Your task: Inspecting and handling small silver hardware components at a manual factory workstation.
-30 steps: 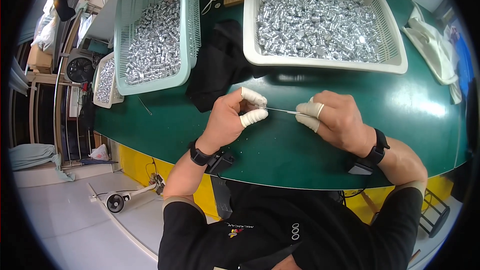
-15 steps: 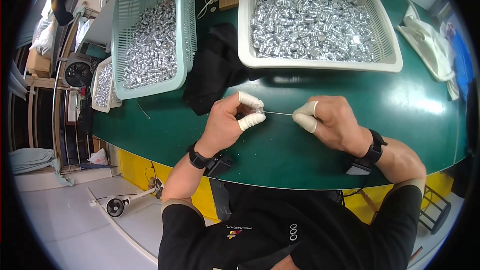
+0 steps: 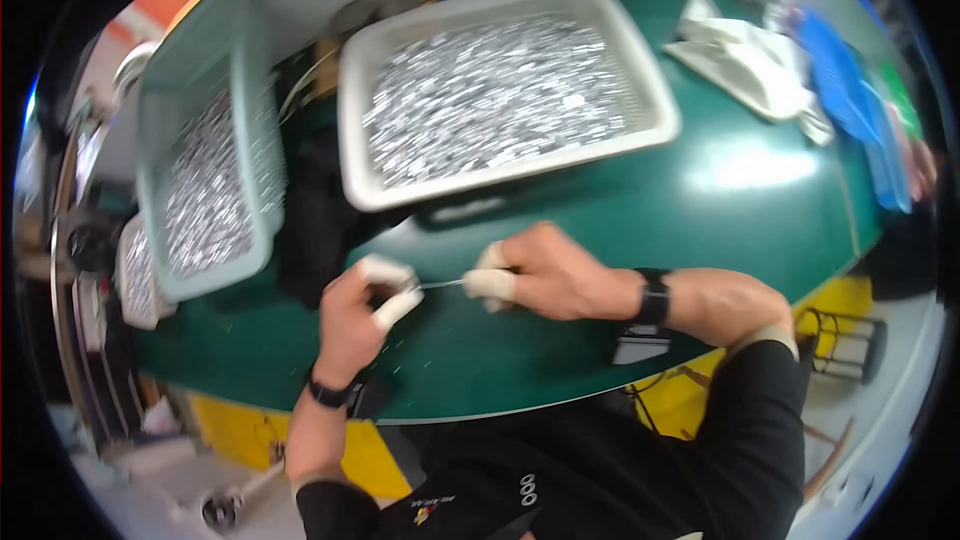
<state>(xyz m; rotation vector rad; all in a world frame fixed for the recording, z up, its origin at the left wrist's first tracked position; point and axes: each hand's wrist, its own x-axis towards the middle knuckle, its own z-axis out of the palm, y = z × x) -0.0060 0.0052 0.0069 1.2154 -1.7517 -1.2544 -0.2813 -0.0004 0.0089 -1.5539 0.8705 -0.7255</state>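
Observation:
Over the green table, my left hand pinches a small shiny metal piece between thumb and forefinger, both wrapped in pale finger cots. The piece is mostly hidden by the fingertips and blurred. My right hand, in matching finger cots, is closed on a thin metal rod. The rod points left and its tip reaches the piece at my left fingertips; whether it goes inside cannot be made out. Beyond my hands stands a white plastic basket filled with small silvery metal parts.
A pale green basket of similar parts stands at the left, with a smaller white basket beside it. Dark cloth lies between the large baskets. White cloth and a blue item are at far right. The green table curves along its near edge.
The whole view has turned and shifted, smearing the picture; baskets and hands appear farther left. My hands look slightly closer together, still holding the piece and the rod.

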